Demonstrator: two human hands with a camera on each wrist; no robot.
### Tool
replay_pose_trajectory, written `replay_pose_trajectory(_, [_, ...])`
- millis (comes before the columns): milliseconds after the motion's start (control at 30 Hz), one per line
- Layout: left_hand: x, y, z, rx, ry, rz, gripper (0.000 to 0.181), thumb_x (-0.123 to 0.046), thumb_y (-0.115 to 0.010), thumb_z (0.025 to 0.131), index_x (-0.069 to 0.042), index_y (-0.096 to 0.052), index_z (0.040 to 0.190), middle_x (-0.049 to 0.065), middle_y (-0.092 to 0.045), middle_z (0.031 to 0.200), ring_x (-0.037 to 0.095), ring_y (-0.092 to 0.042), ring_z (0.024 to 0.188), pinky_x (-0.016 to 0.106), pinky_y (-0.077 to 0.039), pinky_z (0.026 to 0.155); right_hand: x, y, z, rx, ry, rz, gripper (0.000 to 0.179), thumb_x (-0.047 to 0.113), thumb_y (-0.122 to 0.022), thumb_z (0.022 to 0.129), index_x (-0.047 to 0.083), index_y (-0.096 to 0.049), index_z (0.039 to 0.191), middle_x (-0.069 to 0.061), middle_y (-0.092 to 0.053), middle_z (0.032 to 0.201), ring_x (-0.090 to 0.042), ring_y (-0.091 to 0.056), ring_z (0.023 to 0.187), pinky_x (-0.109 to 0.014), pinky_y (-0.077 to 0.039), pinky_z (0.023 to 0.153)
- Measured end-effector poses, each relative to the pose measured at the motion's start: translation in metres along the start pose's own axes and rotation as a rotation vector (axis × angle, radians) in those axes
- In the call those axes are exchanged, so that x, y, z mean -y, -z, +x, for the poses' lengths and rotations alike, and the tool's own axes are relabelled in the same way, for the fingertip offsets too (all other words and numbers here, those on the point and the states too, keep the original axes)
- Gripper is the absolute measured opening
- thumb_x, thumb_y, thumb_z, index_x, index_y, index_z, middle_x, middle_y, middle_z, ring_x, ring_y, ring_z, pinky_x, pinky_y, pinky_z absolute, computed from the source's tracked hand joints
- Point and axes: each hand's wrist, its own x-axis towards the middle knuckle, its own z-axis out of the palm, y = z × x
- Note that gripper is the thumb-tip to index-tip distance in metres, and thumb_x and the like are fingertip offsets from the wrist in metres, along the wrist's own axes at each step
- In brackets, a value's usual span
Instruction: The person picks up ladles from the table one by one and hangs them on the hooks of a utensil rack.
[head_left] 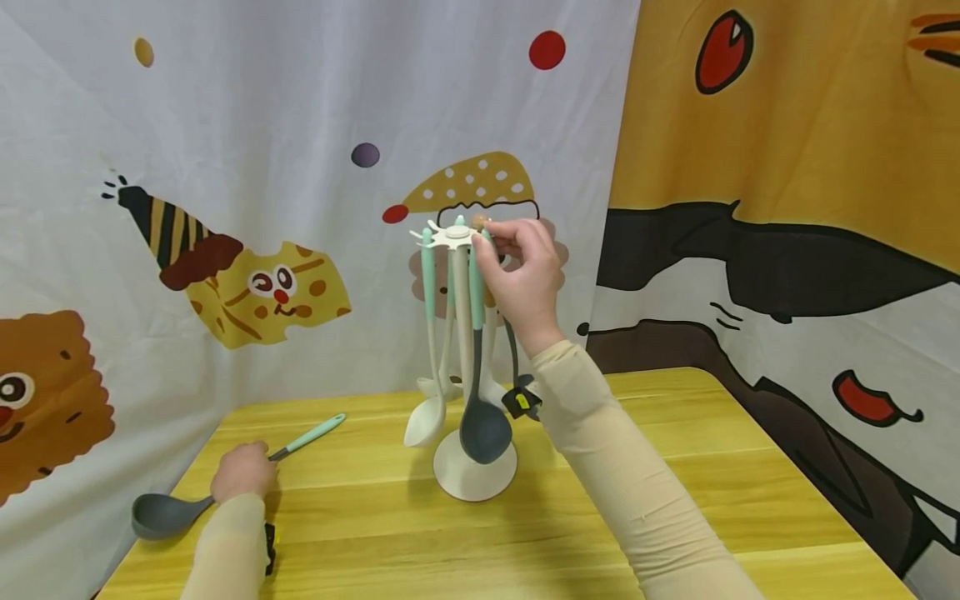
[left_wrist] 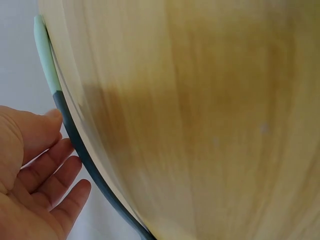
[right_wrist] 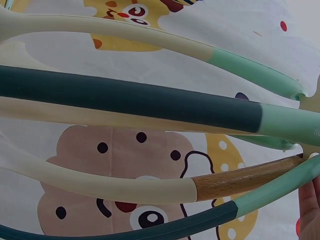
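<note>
A grey ladle (head_left: 167,515) with a mint-ended handle lies on the table at the left. My left hand (head_left: 246,471) is at its dark handle (left_wrist: 85,155); in the left wrist view the thumb and loosely bent fingertips meet the handle's near side without wrapping it. My right hand (head_left: 521,271) is at the top of a white utensil stand (head_left: 474,475), thumb and forefinger pinching the mint handle end of a dark spoon (head_left: 486,429) that hangs at the front. The exact contact is partly hidden. Only fingers (right_wrist: 309,210) of that hand show in the right wrist view.
A white spoon (head_left: 426,421) and other utensils hang around the stand, including a wooden-handled one (right_wrist: 245,177) and a second dark one (right_wrist: 200,222). The yellow wood-grain table (head_left: 360,533) meets a printed curtain (head_left: 300,108) behind and at the right.
</note>
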Motion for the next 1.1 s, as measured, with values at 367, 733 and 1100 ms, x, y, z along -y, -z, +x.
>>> replay_pose_trajectory(367, [0.003,-0.003,0.001,0.010,-0.001,0.014,0.033,-0.002,-0.056,0.091,0.009,-0.059,0.122,0.034,-0.059,0.106,0.055,-0.056,0.093,0.059,-0.052,0.063,-0.001,-0.001,0.001,0.000,-0.004,0.002,0.019,0.012,-0.068,0.092,-0.003,-0.069,0.105,-0.014,-0.060,0.100,-0.022,-0.060,0.087,-0.036,-0.055,0.077])
replay_pose_trajectory(733, [-0.006,-0.002,-0.002,0.010,-0.006,0.078,0.019,0.005,-0.058,0.087,0.009,-0.063,0.104,0.031,-0.057,0.097,0.054,-0.054,0.090,0.058,-0.051,0.060,0.000,0.000,0.000,0.002,-0.011,-0.001,0.020,0.011,-0.068,0.092,-0.003,-0.069,0.105,-0.015,-0.061,0.100,-0.023,-0.059,0.088,-0.030,-0.053,0.079])
replay_pose_trajectory(1100, [-0.008,-0.003,-0.001,0.001,-0.007,0.072,0.016,0.006,-0.060,0.086,0.007,-0.066,0.101,0.028,-0.060,0.092,0.050,-0.059,0.084,0.056,-0.052,0.057,-0.001,0.000,0.000,0.004,-0.021,-0.004,0.020,0.012,-0.068,0.092,-0.003,-0.069,0.105,-0.014,-0.060,0.100,-0.023,-0.060,0.089,-0.029,-0.053,0.079])
